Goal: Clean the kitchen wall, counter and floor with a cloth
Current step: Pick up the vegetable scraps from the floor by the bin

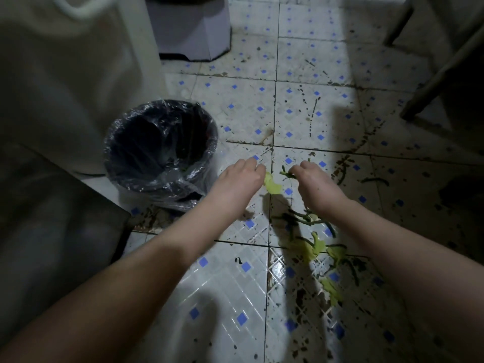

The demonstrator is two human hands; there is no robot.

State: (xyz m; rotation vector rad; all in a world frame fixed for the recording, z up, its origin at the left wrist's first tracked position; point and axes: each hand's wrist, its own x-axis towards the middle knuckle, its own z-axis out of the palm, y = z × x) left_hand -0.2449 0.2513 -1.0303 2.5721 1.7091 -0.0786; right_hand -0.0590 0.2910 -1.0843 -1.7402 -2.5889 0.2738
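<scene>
The floor [246,106], tiled white with small blue diamonds, is spattered with dark specks and streaks across most of its visible area. No cloth is in view, and neither the wall nor any table surface can be assessed from this angle.

Loose vegetable scraps [315,248] lie on the floor in a ragged line. Its long axis runs from the spot between the hands back toward the person, passing under the right forearm.

The left hand [241,176] has its grip narrowed to a pinch on a pale yellow-green leaf [272,183], which hangs just off the fingertips. The right hand [314,179] pinches a thin green stem [286,175] in the same way. The two hands are close together, knuckles up.

The bin [213,142], lined with a clear plastic bag, stands to the left, just beside the left hand and well apart from the right.

Judgement: the step in hand is clearing debris before any wiping. Disposal calls for a leftward carry. The left hand is nearer the bin, and the right would have to cross over.
</scene>
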